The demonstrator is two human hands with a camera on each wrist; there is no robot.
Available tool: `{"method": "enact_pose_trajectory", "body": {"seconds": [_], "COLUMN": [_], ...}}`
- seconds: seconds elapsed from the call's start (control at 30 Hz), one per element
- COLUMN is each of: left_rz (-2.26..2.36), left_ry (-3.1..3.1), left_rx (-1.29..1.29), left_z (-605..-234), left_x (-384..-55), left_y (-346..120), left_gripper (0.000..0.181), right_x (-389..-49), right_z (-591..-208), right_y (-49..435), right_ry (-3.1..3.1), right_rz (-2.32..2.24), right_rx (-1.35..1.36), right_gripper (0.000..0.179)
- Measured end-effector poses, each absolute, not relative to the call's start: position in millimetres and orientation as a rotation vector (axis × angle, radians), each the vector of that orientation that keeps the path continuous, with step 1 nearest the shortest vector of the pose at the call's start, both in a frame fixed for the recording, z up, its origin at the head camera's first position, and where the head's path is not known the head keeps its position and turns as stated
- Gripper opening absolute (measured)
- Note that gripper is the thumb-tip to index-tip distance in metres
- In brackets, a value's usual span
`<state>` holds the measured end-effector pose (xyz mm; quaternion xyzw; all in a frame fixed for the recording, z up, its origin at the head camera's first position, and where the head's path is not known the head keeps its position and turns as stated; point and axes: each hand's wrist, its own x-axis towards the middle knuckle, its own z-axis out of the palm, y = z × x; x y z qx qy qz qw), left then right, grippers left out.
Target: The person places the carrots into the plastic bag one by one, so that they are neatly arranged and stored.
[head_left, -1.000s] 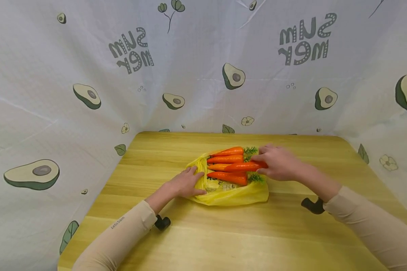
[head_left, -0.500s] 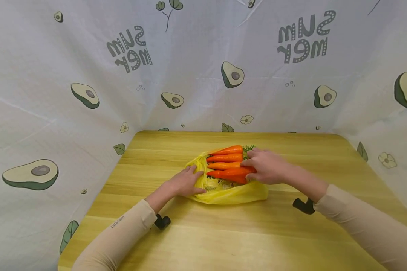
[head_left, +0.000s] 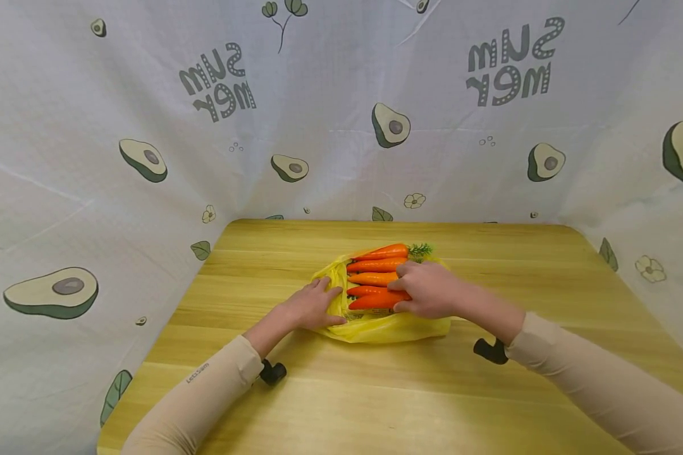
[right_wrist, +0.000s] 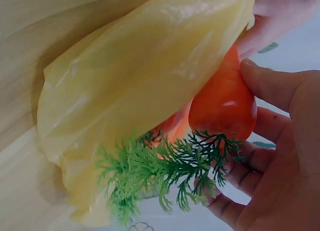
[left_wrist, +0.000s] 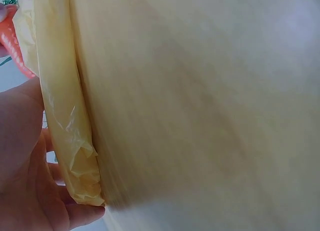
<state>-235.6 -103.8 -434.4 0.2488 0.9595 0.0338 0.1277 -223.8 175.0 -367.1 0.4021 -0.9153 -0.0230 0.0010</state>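
Note:
On the table lies a yellow plastic bag, its left edge bunched up, with several orange carrots in a row on it, tips to the left. My right hand grips the thick end of the nearest carrot, thumb on one side and fingers on the other in the right wrist view, where its green leafy top shows. The farthest carrot has its leaves visible; my hand hides most other tops. My left hand rests with spread fingers on the bag's bunched left edge.
A wooden table with rounded far corners bears the bag. Behind it and at both sides hangs a pale curtain printed with avocados and letters. A black camera mount sits at the left wrist, another at the right.
My right hand has moved left and toward me with its carrot, lowering it from above the row to the near side of the others. My left hand stays put.

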Motion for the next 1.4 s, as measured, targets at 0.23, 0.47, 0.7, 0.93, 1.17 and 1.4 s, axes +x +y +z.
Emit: {"method": "enact_pose_trajectory", "body": {"seconds": [0.23, 0.47, 0.7, 0.93, 1.17, 1.4], "left_rz": [0.12, 0.133, 0.139, 0.124, 0.123, 0.113], "left_ry": [2.793, 2.785, 2.781, 2.785, 2.794, 2.797], "left_rx": [0.74, 0.713, 0.714, 0.719, 0.736, 0.733], "left_z": [-433.9, -431.9, -432.7, -435.0, -433.8, -434.0], "left_x": [-235.2, -233.7, -234.8, -235.7, -235.0, -235.7], "left_y": [-103.3, -103.3, -104.0, -105.0, -105.2, -105.2], "left_gripper": [0.079, 0.078, 0.079, 0.08, 0.079, 0.079], "right_x": [-223.1, -220.0, -217.9, -214.6, -211.9, -212.7], "right_z": [-376.7, -384.8, -392.6, -397.4, -401.3, -405.2], "right_y": [165.9, 164.0, 167.4, 171.9, 179.8, 188.1], "right_ry": [-2.916, -2.914, -2.933, -2.947, -2.97, -2.963], "right_rz": [-0.078, 0.025, 0.198, 0.32, 0.425, 0.526], "right_rx": [1.261, 1.225, 1.11, 1.107, 1.109, 1.116], "right_gripper": [0.036, 0.034, 0.034, 0.032, 0.022, 0.022]}}
